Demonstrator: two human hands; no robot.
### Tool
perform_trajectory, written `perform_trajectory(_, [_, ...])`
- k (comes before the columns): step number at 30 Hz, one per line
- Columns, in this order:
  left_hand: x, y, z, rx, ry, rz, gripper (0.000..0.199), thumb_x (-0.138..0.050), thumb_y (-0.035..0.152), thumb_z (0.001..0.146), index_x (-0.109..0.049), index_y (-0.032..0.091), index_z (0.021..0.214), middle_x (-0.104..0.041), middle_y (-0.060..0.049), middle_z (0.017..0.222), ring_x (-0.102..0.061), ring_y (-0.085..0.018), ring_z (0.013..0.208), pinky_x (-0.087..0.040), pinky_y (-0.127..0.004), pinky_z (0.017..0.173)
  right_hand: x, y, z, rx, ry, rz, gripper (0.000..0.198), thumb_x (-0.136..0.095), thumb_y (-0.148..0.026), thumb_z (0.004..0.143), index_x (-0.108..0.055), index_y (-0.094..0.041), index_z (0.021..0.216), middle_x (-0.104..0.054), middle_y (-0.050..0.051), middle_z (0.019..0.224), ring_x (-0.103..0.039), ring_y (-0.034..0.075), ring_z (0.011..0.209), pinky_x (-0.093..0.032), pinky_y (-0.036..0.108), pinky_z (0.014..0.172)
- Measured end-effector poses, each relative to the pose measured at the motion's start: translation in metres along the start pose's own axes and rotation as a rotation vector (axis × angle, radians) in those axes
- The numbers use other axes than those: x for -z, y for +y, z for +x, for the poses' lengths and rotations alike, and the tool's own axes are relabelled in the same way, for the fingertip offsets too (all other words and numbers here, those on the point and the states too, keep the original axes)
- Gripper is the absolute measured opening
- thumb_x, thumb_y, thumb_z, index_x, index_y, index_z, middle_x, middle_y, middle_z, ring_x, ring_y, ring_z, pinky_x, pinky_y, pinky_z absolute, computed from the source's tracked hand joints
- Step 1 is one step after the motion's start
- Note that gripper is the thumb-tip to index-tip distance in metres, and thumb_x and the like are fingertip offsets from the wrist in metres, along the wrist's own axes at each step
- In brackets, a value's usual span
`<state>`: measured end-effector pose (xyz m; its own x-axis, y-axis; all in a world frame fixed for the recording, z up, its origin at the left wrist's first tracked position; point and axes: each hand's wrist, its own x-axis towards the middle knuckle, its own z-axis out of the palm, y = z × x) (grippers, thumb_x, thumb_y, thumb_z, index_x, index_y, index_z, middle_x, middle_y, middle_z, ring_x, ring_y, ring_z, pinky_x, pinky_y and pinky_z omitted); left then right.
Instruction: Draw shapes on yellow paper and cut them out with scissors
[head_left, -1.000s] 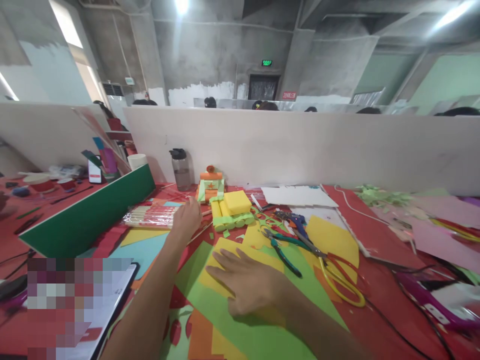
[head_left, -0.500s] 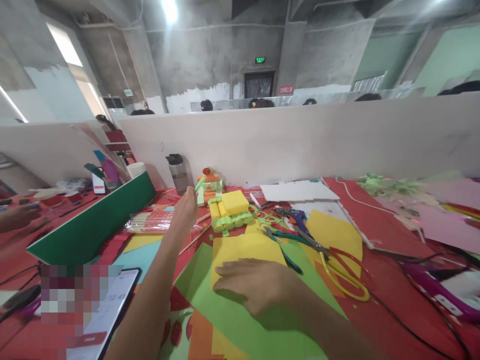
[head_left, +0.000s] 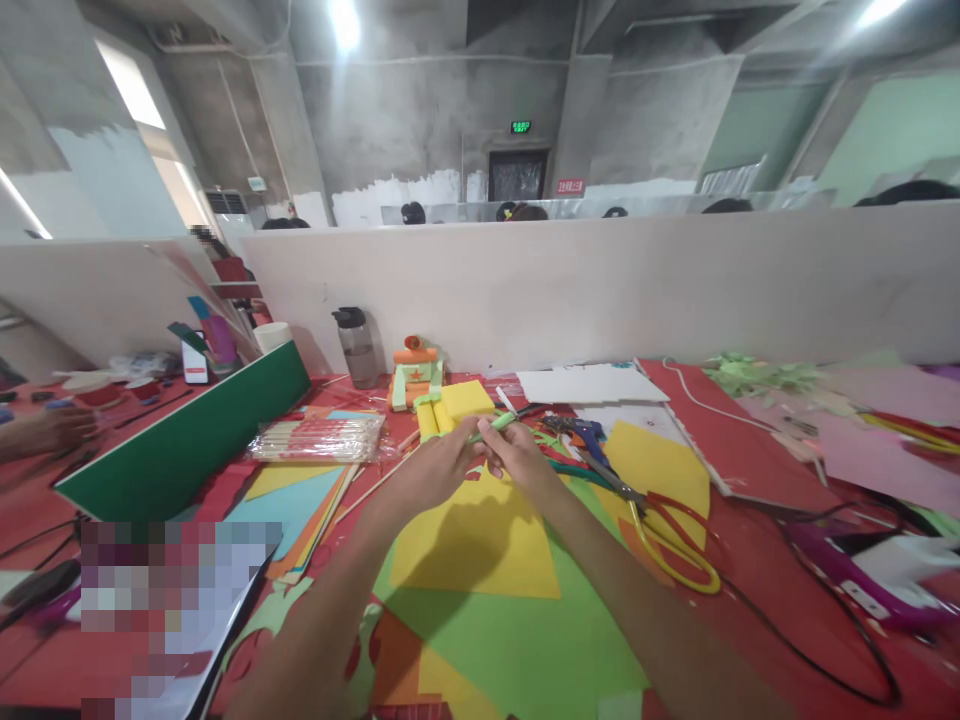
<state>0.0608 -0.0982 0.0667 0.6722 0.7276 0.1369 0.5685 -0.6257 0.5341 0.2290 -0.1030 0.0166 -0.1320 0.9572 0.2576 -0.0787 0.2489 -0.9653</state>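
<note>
A slim light green pen-like stick [head_left: 501, 424] lies across the fingertips of both hands, over the sheets. My left hand [head_left: 442, 460] is closed on its left end, and my right hand [head_left: 521, 455] pinches it nearer the right end. Just behind them a yellow paper block model [head_left: 466, 400] is partly hidden by the hands. Below the hands lies a yellow sheet [head_left: 480, 550] on top of a larger green sheet [head_left: 532, 640].
To the right are scissors [head_left: 675, 540] with red and yellow handles and a glue gun [head_left: 589, 430]. Behind stand an orange and green paper model [head_left: 416, 375] and a bottle [head_left: 356, 350]. A green board [head_left: 195, 430], wrapped sticks [head_left: 319, 438] and a phone [head_left: 225, 620] are left. Another person's hand [head_left: 45, 430] shows far left.
My left hand has come down and right with the green stick. My right hand has lifted off the yellow sheet and joined it on the stick. The yellow sheet lies nearer me.
</note>
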Motion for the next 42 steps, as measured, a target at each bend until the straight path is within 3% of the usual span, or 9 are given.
perform_trajectory(3, [-0.004,-0.005,0.002,0.025,-0.015,-0.037,0.035,-0.035,0.039,0.101,-0.046,0.024,0.130,-0.071,-0.005,0.098,-0.066,-0.020,0.082,-0.046,-0.027,0.072,-0.002,0.005,0.003,0.009,0.075,0.096,0.043,-0.063,-0.060,0.086,-0.067,-0.017,0.086,-0.041,-0.007,0.053,-0.038,0.009,0.044,-0.033,0.021,0.043])
perform_trajectory(7, [-0.004,-0.022,0.000,0.240,-0.010,0.197,0.041,-0.049,0.050,0.094,-0.052,0.021,0.124,-0.071,-0.007,0.087,-0.067,-0.025,0.080,-0.045,-0.029,0.067,0.018,-0.010,0.004,0.077,0.303,0.064,0.047,-0.062,-0.065,0.084,-0.066,-0.018,0.087,-0.047,-0.005,0.058,-0.042,0.010,0.047,-0.034,0.022,0.044])
perform_trajectory(11, [-0.013,-0.035,-0.002,0.332,0.008,0.388,0.020,-0.051,0.031,0.093,-0.065,0.021,0.105,-0.073,-0.011,0.104,-0.068,-0.027,0.098,-0.047,-0.030,0.075,0.054,-0.030,-0.002,0.142,0.228,-0.634,0.032,-0.048,-0.048,0.097,-0.064,-0.022,0.105,-0.068,0.004,0.084,-0.060,0.017,0.067,-0.042,0.026,0.059])
perform_trajectory(13, [-0.021,-0.038,-0.001,0.327,-0.018,0.410,0.018,-0.051,0.027,0.092,-0.068,0.020,0.096,-0.073,-0.013,0.105,-0.068,-0.029,0.100,-0.047,-0.033,0.078,0.065,-0.033,-0.007,0.024,0.130,-1.117,0.024,-0.042,-0.034,0.100,-0.062,-0.023,0.108,-0.071,0.006,0.091,-0.063,0.019,0.075,-0.039,0.027,0.064])
perform_trajectory(16, [-0.031,-0.042,0.003,0.314,-0.027,0.426,0.021,-0.049,0.025,0.093,-0.068,0.018,0.098,-0.073,-0.015,0.110,-0.069,-0.031,0.101,-0.048,-0.037,0.079,0.067,-0.028,-0.013,-0.155,-0.002,-1.409,0.022,-0.056,-0.027,0.091,-0.058,-0.021,0.113,-0.073,0.009,0.096,-0.066,0.025,0.087,-0.037,0.027,0.066])
perform_trajectory(20, [-0.039,-0.051,0.007,0.281,-0.011,0.485,0.019,-0.049,0.024,0.093,-0.066,0.016,0.097,-0.072,-0.017,0.111,-0.068,-0.033,0.102,-0.047,-0.039,0.081,0.060,-0.020,-0.017,-0.274,-0.092,-1.461,0.046,-0.065,-0.017,0.078,-0.053,-0.017,0.123,-0.072,0.015,0.108,-0.067,0.030,0.097,-0.038,0.029,0.069])
perform_trajectory(28, [-0.044,-0.054,0.005,0.269,0.015,0.484,0.021,-0.044,0.021,0.095,-0.064,0.016,0.096,-0.073,-0.017,0.097,-0.070,-0.033,0.090,-0.045,-0.040,0.077,0.059,-0.018,-0.019,-0.395,-0.187,-1.488,0.068,-0.062,-0.013,0.079,-0.040,-0.014,0.143,-0.060,0.021,0.134,-0.060,0.035,0.116,-0.042,0.033,0.078])
perform_trajectory(33, [-0.044,-0.057,0.006,0.246,0.022,0.419,0.021,-0.043,0.020,0.094,-0.063,0.015,0.092,-0.073,-0.019,0.093,-0.070,-0.034,0.088,-0.044,-0.041,0.077,0.055,-0.023,-0.021,-0.357,-0.211,-1.468,0.067,-0.060,-0.011,0.082,-0.039,-0.015,0.145,-0.058,0.020,0.138,-0.059,0.034,0.118,-0.040,0.031,0.076])
perform_trajectory(42, [-0.041,-0.060,0.005,0.198,0.011,0.337,0.031,-0.046,0.029,0.094,-0.065,0.021,0.117,-0.072,-0.018,0.108,-0.068,-0.037,0.099,-0.049,-0.043,0.077,0.054,-0.036,-0.021,-0.211,-0.132,-1.428,0.029,-0.053,-0.008,0.086,-0.050,-0.020,0.111,-0.067,0.007,0.101,-0.060,0.020,0.088,-0.029,0.025,0.065])
